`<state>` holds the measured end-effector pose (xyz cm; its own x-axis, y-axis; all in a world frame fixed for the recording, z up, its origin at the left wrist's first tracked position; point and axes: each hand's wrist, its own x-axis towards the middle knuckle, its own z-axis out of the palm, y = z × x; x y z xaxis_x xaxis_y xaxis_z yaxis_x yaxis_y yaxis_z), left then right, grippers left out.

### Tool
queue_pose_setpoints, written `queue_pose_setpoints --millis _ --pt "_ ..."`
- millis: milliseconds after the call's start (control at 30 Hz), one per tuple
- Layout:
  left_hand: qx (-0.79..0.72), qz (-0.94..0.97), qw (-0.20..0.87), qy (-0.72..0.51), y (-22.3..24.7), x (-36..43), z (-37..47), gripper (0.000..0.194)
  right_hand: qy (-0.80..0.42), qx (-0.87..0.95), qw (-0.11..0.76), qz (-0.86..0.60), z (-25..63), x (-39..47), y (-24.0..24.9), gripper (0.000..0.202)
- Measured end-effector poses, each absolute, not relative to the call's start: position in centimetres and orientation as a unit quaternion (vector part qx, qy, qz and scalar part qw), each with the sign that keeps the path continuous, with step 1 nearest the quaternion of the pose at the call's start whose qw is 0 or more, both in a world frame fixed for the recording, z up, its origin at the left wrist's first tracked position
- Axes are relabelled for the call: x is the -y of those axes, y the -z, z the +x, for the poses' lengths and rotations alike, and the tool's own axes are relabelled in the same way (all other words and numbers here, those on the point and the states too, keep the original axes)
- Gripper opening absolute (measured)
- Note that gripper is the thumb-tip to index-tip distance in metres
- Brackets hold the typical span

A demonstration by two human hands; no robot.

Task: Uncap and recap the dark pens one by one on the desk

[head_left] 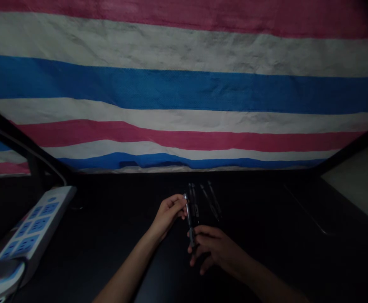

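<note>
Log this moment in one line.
left hand: on pen, upper end | right hand: on same pen, lower end | other pens: on table, beyond hands

We can make out no readable text, label, brand, number or sign on anything here. On the power strip point(58, 203) we see a small round mark near the far end, past the blue-looking sockets, but it is too blurred for us to tell whether it carries a symbol or letters. The held pen point(188, 215) and the loose pens point(215, 201) on the dark bench point(108, 235) are too dim and small for us to read any print on their barrels, and the striped sheet point(184, 90) shows us only its bands of colour.
</note>
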<state>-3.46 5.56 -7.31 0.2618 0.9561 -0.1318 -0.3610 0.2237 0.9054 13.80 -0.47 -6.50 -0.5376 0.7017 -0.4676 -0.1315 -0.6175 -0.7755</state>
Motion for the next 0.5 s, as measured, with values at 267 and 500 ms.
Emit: queue_pose_setpoints --millis 267,500 --pt "-0.377 0.393 0.689 -0.479 7.16 -5.65 -3.39 0.022 -0.804 0.366 0.252 -0.396 13.99 0.38 6.76 0.033" --pt "-0.38 0.388 0.691 -0.478 7.17 -5.67 -3.37 0.023 -0.82 0.367 0.226 -0.376 14.23 0.21 7.29 0.035"
